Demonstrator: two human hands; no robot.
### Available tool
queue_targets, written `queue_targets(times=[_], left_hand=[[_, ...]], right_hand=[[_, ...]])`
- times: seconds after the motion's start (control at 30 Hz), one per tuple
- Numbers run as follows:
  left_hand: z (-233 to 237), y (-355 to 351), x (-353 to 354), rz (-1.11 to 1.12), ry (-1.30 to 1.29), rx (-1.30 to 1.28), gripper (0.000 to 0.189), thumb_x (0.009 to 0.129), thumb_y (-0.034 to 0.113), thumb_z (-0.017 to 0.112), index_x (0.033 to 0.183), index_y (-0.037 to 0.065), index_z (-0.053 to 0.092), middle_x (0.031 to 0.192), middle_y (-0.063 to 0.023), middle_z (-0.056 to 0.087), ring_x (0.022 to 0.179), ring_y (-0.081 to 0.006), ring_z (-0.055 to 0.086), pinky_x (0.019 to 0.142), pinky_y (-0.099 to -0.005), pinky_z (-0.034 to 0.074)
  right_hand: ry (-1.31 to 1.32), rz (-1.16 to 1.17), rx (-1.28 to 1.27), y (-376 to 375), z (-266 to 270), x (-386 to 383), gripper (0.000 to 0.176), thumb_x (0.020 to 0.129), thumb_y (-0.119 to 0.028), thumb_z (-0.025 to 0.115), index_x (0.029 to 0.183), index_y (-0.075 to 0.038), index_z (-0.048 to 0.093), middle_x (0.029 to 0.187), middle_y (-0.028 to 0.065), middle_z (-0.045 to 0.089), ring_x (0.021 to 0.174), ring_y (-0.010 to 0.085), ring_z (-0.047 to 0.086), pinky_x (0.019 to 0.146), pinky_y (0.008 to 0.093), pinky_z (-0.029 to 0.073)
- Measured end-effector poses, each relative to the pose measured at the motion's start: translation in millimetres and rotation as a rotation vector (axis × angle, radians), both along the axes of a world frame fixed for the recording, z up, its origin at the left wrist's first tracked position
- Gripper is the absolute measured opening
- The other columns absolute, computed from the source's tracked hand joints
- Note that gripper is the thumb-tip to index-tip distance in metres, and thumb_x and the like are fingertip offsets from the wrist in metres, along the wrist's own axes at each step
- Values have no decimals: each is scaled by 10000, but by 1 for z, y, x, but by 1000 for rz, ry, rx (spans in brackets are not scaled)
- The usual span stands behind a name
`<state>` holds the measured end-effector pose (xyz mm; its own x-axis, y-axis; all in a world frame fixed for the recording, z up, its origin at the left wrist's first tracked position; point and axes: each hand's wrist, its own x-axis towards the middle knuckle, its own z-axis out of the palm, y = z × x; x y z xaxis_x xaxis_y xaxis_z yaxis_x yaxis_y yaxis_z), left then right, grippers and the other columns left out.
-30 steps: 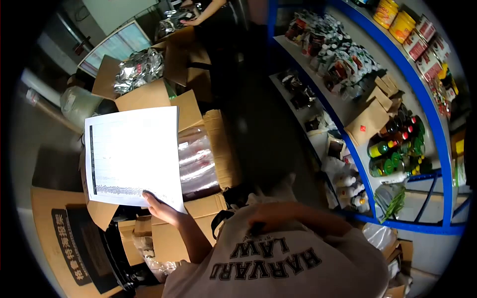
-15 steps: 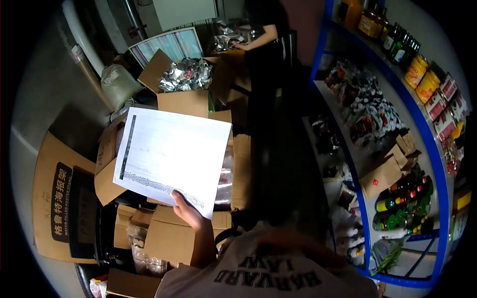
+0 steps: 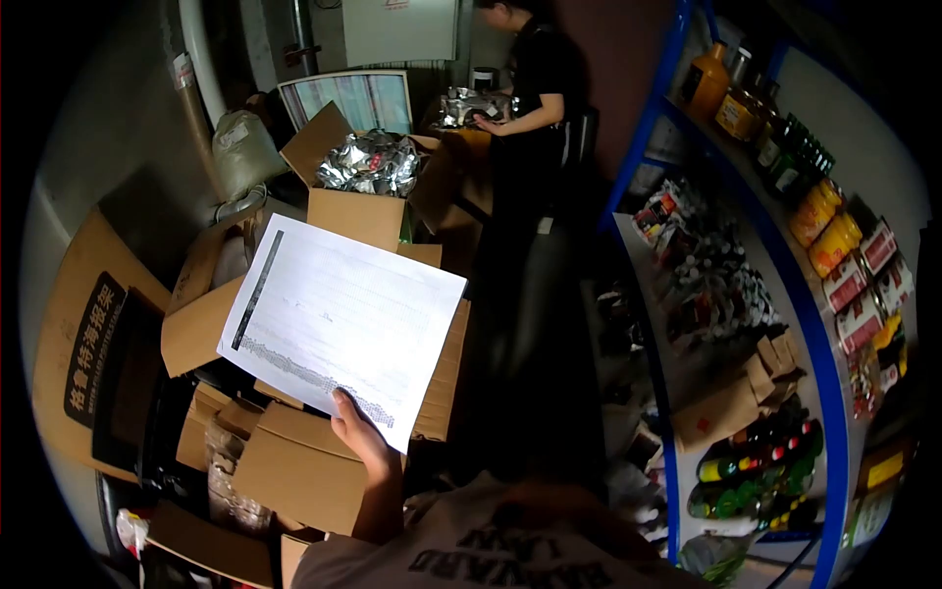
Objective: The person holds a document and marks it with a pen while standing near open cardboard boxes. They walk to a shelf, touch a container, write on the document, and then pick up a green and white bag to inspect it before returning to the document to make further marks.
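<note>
My left hand (image 3: 360,430) grips a white sheet of paper (image 3: 339,314) by its lower edge, the thumb on top and the fingers hidden beneath. The sheet looks like a printed table with a dark strip along its left side and rows of small print near the bottom, too small to read. It is held over several open cardboard boxes. Below the hand is a box flap (image 3: 299,466). My right hand is out of view.
Ahead, a cardboard box (image 3: 355,214) holds silvery packets (image 3: 368,162). Beyond it a person in dark clothes (image 3: 540,108) handles a silvery package (image 3: 471,108). At right stands a blue-framed shelf (image 3: 810,344) with bottles (image 3: 751,466), jars (image 3: 834,245) and cans (image 3: 859,319).
My view has tilted up and turned slightly, so more of the person ahead shows. The sheet is tilted clockwise a little, still in my left hand.
</note>
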<state>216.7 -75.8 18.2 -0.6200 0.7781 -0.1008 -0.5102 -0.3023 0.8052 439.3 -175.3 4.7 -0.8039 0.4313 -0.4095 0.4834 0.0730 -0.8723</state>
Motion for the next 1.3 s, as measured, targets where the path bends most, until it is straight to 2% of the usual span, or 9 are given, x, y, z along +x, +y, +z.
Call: queue_targets(times=[0.13, 0.4, 0.6, 0.7, 0.8, 0.9, 1.0, 1.1, 1.3], left_hand=[[4, -2, 32, 117, 29, -48, 348, 836, 262, 443, 929, -68, 382, 907, -139, 484, 798, -159, 483, 709, -253, 408], [11, -22, 88, 156, 53, -97, 305, 835, 248, 448, 903, -47, 420, 853, -92, 494, 772, -132, 478, 680, -234, 402], [10, -33, 128, 170, 136, -49, 247, 831, 212, 466, 864, -32, 442, 818, -48, 494, 749, -91, 462, 670, -209, 390], [10, -37, 156, 190, 144, -61, 195, 830, 180, 470, 825, -15, 457, 801, -22, 494, 734, -66, 448, 677, -191, 376], [-1, -47, 173, 119, 139, -36, 155, 827, 144, 472, 837, -10, 466, 810, -8, 498, 744, -57, 445, 691, -186, 366], [-1, -54, 192, 130, 133, -39, 146, 826, 140, 473, 849, -4, 474, 817, -2, 495, 747, -56, 439, 693, -183, 359], [2, -63, 200, 75, 161, -45, 139, 827, 136, 467, 857, 2, 482, 825, -8, 491, 754, -61, 432, 694, -181, 352], [1, -70, 200, 24, 174, -37, 164, 829, 141, 462, 880, -14, 481, 832, -19, 489, 760, -73, 432, 696, -193, 355], [2, -68, 202, 26, 215, -62, 208, 830, 165, 462, 885, -35, 481, 778, -22, 489, 703, -86, 436, 643, -205, 363]], right_hand=[[65, 88, 11, 1, -18, 30, 332, 763, -162, 527, 1066, -44, 463, 1030, 130, 495, 915, 244, 477, 793, 339, 385], [208, 306, 2, 20, -24, 85, 377, 746, -148, 538, 1094, -37, 442, 1121, 138, 444, 1006, 253, 438, 849, 334, 354], [90, 427, -39, 32, -1, 120, 388, 741, -131, 525, 1101, -26, 428, 1136, 141, 428, 1042, 261, 406, 886, 318, 319], [181, 419, 21, 26, -38, 144, 323, 755, -172, 520, 1049, -52, 461, 1024, 136, 493, 968, 252, 462, 807, 324, 366], [393, 346, 7, 27, -29, 164, 317, 759, -170, 518, 1046, -52, 456, 1014, 143, 496, 957, 259, 467, 803, 329, 372], [446, 373, 139, 31, -30, 177, 282, 765, -155, 505, 1022, -47, 459, 968, 149, 512, 905, 252, 492, 769, 325, 387], [199, 555, 94, 37, -23, 185, 250, 752, -121, 497, 968, -2, 456, 897, 155, 509, 850, 241, 507, 751, 329, 393], [202, 574, 41, 39, -25, 193, 194, 748, -110, 482, 912, -8, 455, 788, 144, 510, 745, 242, 518, 691, 353, 400], [147, 536, -57, 43, -32, 193, 140, 744, -91, 440, 855, -5, 440, 766, 128, 501, 700, 220, 499, 641, 350, 391]])
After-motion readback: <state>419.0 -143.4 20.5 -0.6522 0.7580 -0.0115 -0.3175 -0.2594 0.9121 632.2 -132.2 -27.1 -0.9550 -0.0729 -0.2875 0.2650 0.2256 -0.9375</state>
